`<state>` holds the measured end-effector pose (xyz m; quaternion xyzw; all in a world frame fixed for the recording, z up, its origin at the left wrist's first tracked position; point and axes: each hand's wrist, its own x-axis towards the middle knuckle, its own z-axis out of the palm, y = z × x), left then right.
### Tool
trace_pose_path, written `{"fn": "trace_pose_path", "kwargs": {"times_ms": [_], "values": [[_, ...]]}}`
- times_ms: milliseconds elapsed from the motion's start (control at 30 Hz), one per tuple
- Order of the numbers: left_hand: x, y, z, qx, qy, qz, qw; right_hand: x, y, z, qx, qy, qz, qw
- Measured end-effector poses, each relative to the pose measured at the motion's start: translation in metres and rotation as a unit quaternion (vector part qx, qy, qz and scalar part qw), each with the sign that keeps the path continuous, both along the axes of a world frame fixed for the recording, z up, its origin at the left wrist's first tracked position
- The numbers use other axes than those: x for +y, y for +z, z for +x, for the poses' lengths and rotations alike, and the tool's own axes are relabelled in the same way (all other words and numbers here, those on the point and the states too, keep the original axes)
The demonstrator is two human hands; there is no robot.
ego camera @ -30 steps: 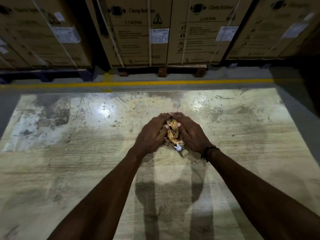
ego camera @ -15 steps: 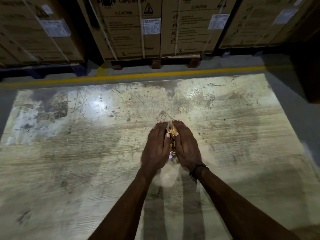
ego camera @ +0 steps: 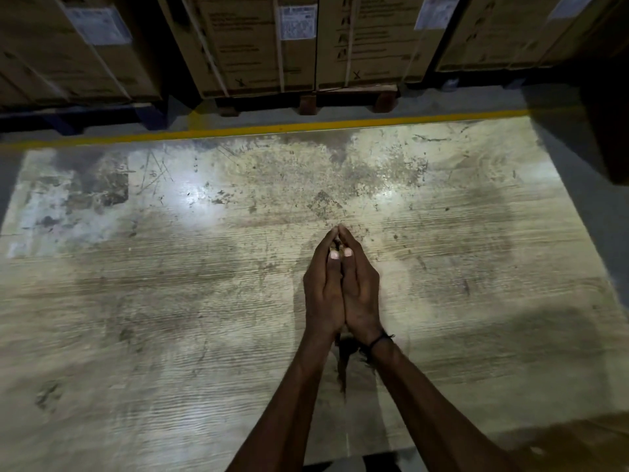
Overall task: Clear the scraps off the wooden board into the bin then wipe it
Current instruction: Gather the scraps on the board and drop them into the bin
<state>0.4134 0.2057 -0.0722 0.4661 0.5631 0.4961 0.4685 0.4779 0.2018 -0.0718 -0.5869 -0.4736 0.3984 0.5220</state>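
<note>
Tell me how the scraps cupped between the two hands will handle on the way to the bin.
The scraps are nearly hidden between the left hand and right hand, so they are probably light and crushable. Both palms enclose them, which suggests loose pieces that could spill through any gap. Fine specks left on the wooden board hint they crumble.

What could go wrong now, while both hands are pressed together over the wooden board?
1. The left hand and right hand are closed palm to palm, and a small gap shows near the fingertips, so bits held inside may fall back onto the wooden board.
2. No bin is in view, so a long carry could spill some.
3. Fine specks near the board's far edge could be missed before wiping.
</note>
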Motion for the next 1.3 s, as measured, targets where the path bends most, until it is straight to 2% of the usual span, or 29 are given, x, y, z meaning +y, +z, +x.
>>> {"fn": "trace_pose_path", "kwargs": {"times_ms": [233,400,667,833,933,1133,1300], "values": [[-0.008,-0.006,0.008,-0.118,0.037,-0.039,0.991,-0.006,0.001,-0.002,0.085,-0.010,-0.030,0.996],[-0.010,-0.006,0.013,-0.171,0.070,-0.065,0.981,-0.007,0.003,0.000,0.148,-0.035,-0.056,0.987],[-0.011,-0.003,0.025,-0.241,0.095,-0.107,0.960,-0.008,0.004,0.012,0.287,-0.068,-0.105,0.950],[-0.023,0.017,0.023,-0.307,0.152,-0.156,0.926,-0.017,0.012,0.007,0.341,-0.085,-0.138,0.926],[-0.031,0.032,0.018,-0.333,0.183,-0.174,0.908,-0.025,0.036,-0.001,0.390,-0.093,-0.154,0.903],[-0.041,0.087,0.010,-0.343,0.220,-0.207,0.889,-0.034,0.092,-0.009,0.387,-0.082,-0.162,0.904],[-0.052,0.134,0.003,-0.368,0.219,-0.186,0.884,-0.042,0.134,-0.018,0.357,-0.073,-0.151,0.919]]}}
